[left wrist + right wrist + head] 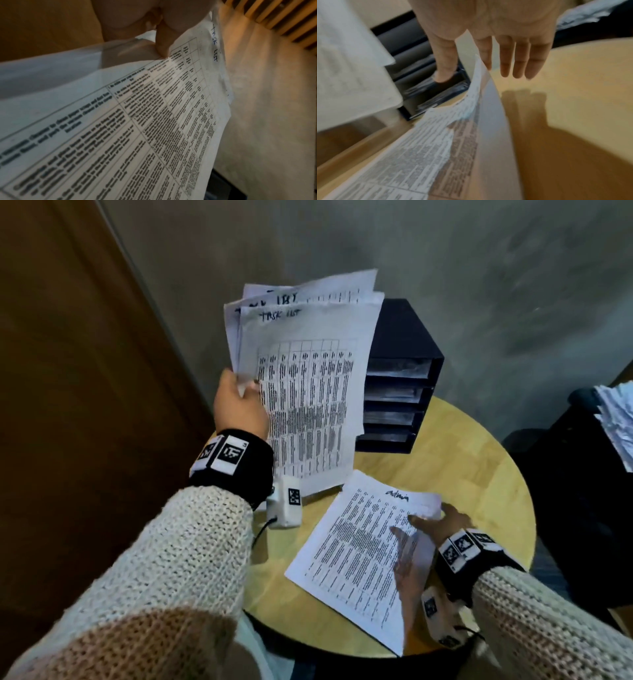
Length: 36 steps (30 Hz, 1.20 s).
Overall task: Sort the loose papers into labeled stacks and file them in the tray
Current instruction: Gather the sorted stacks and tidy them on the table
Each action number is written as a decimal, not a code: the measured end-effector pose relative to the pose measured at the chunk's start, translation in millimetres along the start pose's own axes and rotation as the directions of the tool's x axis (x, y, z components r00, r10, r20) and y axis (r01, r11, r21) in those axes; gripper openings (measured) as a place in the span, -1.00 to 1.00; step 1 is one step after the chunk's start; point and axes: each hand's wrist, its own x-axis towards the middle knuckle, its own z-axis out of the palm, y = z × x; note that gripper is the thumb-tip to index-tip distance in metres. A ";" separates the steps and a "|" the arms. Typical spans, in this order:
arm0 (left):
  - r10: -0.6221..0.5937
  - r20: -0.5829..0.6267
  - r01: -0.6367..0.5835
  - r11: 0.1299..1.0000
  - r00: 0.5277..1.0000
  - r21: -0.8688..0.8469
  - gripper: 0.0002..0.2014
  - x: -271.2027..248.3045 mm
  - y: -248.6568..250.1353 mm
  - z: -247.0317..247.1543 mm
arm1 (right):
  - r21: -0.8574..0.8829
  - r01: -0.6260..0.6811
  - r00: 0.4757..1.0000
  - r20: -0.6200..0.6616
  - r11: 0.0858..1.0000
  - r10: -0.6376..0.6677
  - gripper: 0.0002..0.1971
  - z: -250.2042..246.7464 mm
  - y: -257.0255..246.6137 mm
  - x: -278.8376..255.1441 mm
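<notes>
While left hand (pixel 239 402) grips sheets (pixel 301 392), tray (pixel 400 402) sits half-hidden.

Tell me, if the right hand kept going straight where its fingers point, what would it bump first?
Probably the lifted edge of the "admin" paper, which curls up just beneath the right hand's straight fingers. Beyond it lie the bare wooden table and the black paper tray; depth is hard to judge.

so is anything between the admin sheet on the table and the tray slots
Yes. The task list papers, pinched upright in the left hand, hang in front of the left part of the black tray. The admin sheet lies under the right hand; the slots' right side shows unblocked.
</notes>
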 end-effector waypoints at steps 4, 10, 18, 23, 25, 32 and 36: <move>0.012 -0.036 -0.015 0.997 0.999 -0.081 -0.86 -7.5 8.6 2.5 | 0.157 0.294 0.952 0.043 0.943 -0.303 -0.22 -3.8 -32.9 -26.3; -0.203 0.099 0.225 0.910 0.974 -0.349 -0.94 -23.6 -6.2 17.1 | 0.902 0.061 0.889 0.146 0.428 -0.435 -0.41 2.7 -61.5 -51.0; -0.246 0.481 0.494 0.712 0.841 -0.500 -0.89 -53.3 -34.6 13.1 | 0.988 -0.148 0.847 0.110 -0.034 -0.519 -0.35 -8.8 -42.3 -33.0; -0.292 0.569 0.568 0.721 0.769 -0.398 -0.83 -58.6 -52.2 10.3 | 0.996 -0.010 0.896 0.047 0.087 -0.441 -0.64 -16.6 -34.7 -30.5; -0.320 0.520 0.545 0.753 0.792 -0.368 -0.82 -55.7 -59.8 9.0 | 0.985 0.047 0.920 0.022 0.165 -0.391 -0.63 -21.1 -30.7 -28.6; -0.312 0.398 0.428 0.870 0.862 -0.245 -0.74 -36.6 -88.7 -12.4 | 0.958 0.161 0.940 -0.075 0.239 -0.334 -0.28 -33.6 -18.5 -20.3; -0.279 0.447 0.330 0.943 0.850 -0.038 -0.71 -37.5 -105.0 -13.6 | 0.920 0.230 0.936 -0.118 0.319 -0.333 -0.37 -38.3 -19.4 -25.3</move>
